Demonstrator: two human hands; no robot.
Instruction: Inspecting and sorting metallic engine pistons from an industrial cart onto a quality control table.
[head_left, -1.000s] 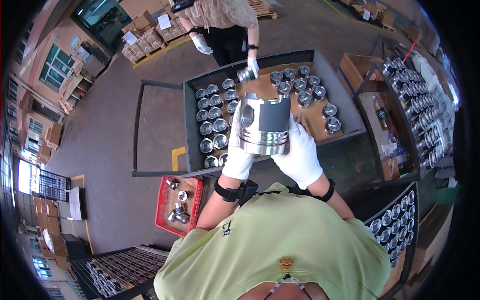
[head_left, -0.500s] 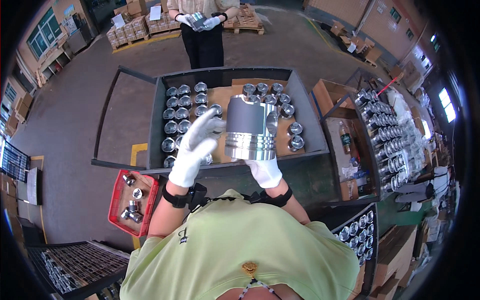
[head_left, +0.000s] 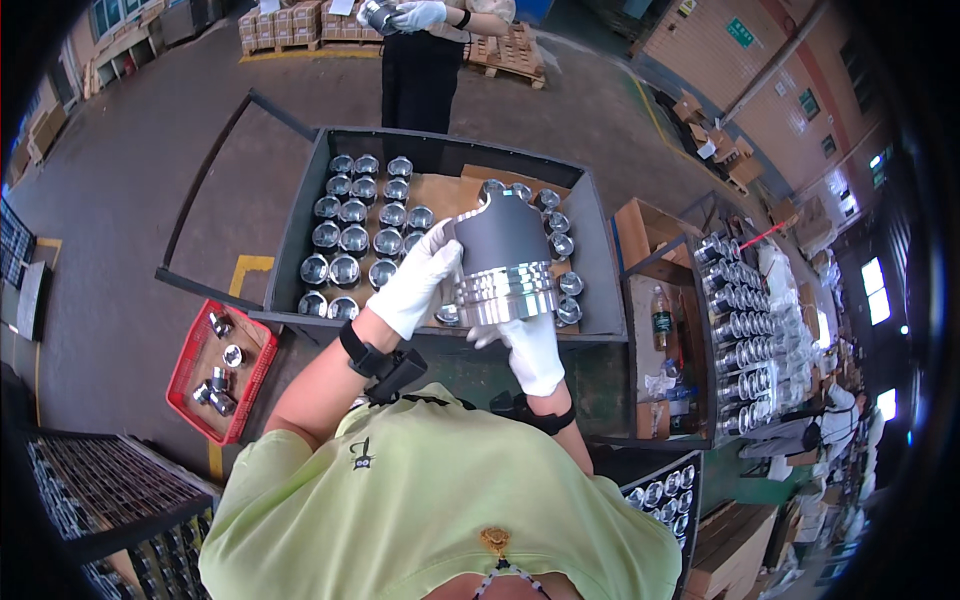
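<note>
A large engine piston [head_left: 505, 250] stands up in front of me, with a dark grey coated skirt at the top and shiny ringed grooves at the bottom. My left hand [head_left: 418, 282], in a white glove, grips its left side, fingers closed around the edge. From below, my right hand [head_left: 532, 352], also gloved, holds the piston's bottom end; part of its fingers is hidden behind the metal. Beneath, a grey bin [head_left: 604, 260] lined with cardboard holds rows of pistons [head_left: 352, 240] on the left and another group [head_left: 560, 245] on the right.
At my left a red plastic basket [head_left: 178, 388] holds several small metal parts. A rack of pistons [head_left: 738, 330] stands to the right, beside a shelf with a bottle [head_left: 661, 318]. Across the bin, another person's gloved hands [head_left: 418, 15] hold a metal part. Cartons [head_left: 290, 28] lie stacked behind.
My left hand has gone from open beside the piston to gripping its left side. The piston has turned slightly, and its side hole no longer shows. The whole view has swung round a little.
</note>
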